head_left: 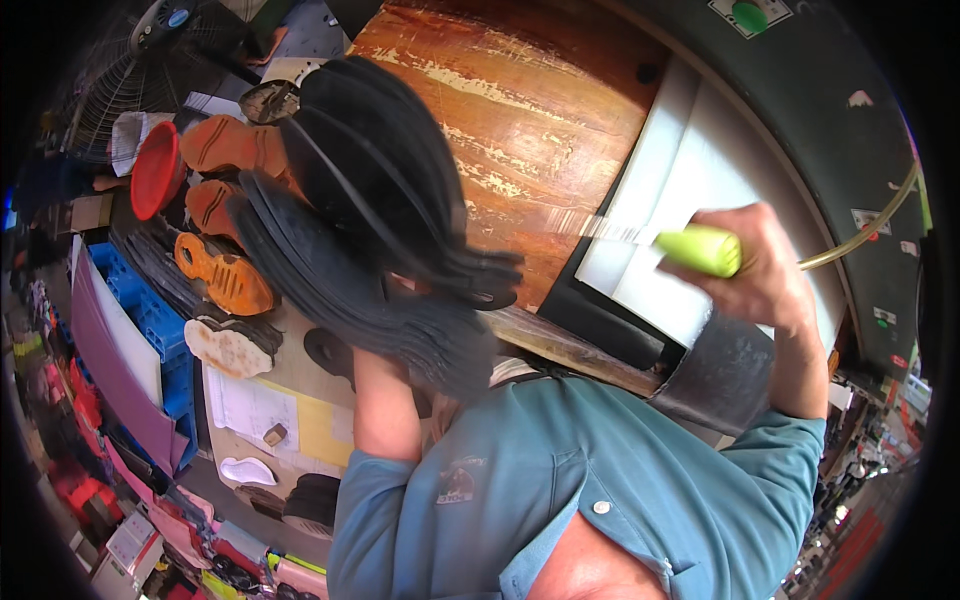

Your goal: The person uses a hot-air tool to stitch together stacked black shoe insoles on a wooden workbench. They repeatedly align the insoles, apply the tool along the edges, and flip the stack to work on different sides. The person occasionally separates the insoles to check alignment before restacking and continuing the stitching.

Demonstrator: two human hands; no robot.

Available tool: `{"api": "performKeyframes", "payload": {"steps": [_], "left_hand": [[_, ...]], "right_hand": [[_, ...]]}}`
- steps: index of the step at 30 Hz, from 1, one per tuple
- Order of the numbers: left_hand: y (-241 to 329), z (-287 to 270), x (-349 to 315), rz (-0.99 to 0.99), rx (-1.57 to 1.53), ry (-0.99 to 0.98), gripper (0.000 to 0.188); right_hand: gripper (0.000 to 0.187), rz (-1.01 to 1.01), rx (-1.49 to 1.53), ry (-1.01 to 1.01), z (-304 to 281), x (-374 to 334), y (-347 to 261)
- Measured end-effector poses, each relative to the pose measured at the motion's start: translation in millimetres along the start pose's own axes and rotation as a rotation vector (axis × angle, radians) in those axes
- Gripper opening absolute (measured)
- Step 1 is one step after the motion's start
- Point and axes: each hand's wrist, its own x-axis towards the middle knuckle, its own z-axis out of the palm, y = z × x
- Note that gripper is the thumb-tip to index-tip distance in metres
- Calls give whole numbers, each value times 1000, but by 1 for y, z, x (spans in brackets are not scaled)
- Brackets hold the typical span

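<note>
At right, right hand grips lime-handled tool, axis crosswise, pointing leftward; left fingers behind black soles, can't tell.

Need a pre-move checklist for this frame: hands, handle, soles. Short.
1. Right hand grip: ok, closed around the yellow-green handle.
2. Far end of that tool identifiable: cannot tell, too blurred.
3. Left hand grip: cannot tell; the left forearm runs up to the black soles, which hide the hand.
4. Black soles sharp enough to inspect: not ok, partly blurred.
5. Handle apart from the black soles: ok, a gap shows.
6. Orange soles visible: ok, left of the black ones.
</note>
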Motion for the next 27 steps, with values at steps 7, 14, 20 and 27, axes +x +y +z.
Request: {"api": "performKeyframes", "payload": {"steps": [7, 14, 20, 27], "left_hand": [[3, 3, 0, -40, -32, -14, 65], [6, 1, -3, -69, -67, -10, 65], [17, 5, 1, -129, -136, -68, 64], [24, 19, 29, -163, -412, -276, 60]], "right_hand": [[20, 27, 47, -4, 9, 0, 1], [19, 98, -3, 110, 17, 11, -5], [17, 85, 71, 99, 19, 20, -6], [14, 24, 117, -81, 21, 18, 3]]}}
